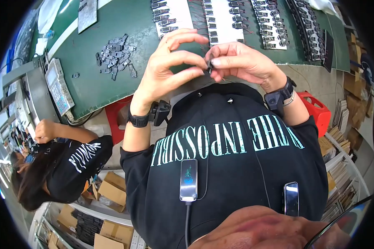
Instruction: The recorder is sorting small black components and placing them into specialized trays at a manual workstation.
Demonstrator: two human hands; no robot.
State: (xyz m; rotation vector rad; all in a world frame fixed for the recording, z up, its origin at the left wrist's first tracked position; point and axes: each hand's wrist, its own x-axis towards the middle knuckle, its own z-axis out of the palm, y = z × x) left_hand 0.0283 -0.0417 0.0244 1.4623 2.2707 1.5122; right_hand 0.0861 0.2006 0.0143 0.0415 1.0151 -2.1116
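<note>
Green covers the big work table (104,79), and the person stands right against its edge in a black top with pale letters. Two small flat gadgets (188,179) are clipped to the front of that top, one with a cable hanging from it.

Both hands are up in front of the chest, over the table edge. The left hand (168,62) is curled, with thumb and first finger pressed on a tiny dark part (210,66) — the other fingers arch up and stay loose. The right hand (241,60) meets it from the other side and pinches the same little part with its fingertips. The part sits right between the two hands, mostly hidden by fingers, so its shape is hard to tell. Each wrist has a black band with a small black box on it.

Farther out on the table lies a loose pile of small grey metal pieces (116,56). Beyond the hands, white boards (220,20) hold neat rows of dark parts with thin wires.

Off to the left, another person (66,162) in a black top works beside a grey machine with a keypad (58,85).
</note>
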